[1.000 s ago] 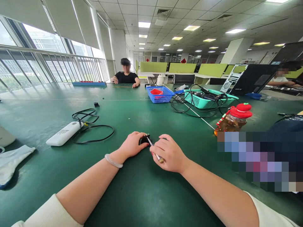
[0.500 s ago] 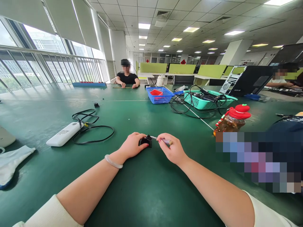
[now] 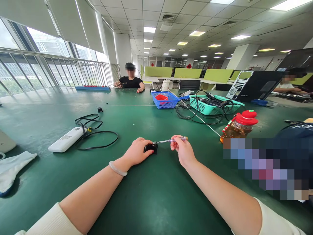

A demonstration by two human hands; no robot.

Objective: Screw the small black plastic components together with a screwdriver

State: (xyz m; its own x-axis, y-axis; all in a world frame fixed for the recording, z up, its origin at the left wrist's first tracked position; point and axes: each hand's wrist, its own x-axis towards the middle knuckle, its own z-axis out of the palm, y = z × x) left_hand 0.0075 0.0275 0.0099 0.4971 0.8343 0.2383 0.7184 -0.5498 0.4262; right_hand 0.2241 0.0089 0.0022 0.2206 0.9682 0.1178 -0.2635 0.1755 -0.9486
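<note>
My left hand (image 3: 137, 151) is closed on a small black boxy part (image 3: 151, 148), which rests on the green table (image 3: 156, 195). Its thumb and fingers press the part from both sides and cover its left end. In my right hand (image 3: 184, 150) is a slim screwdriver (image 3: 167, 141) with a clear handle, held between thumb and fingers. The shaft lies nearly level and points left; its tip meets the upper right of the black part. What exactly the tip touches is too small to tell.
Left of my hands lie a white power bank (image 3: 67, 139) and a black cable (image 3: 107, 132). A red-lidded bottle (image 3: 236, 128) stands to the right. Farther back are a blue basket (image 3: 165, 103) and a green basket (image 3: 207, 108) with cables. Across the table sits a person (image 3: 130, 81).
My right hand has shifted right along the screwdriver, so more of the tool shows and it lies more level. My left hand stays on the black part. The person opposite has raised one hand.
</note>
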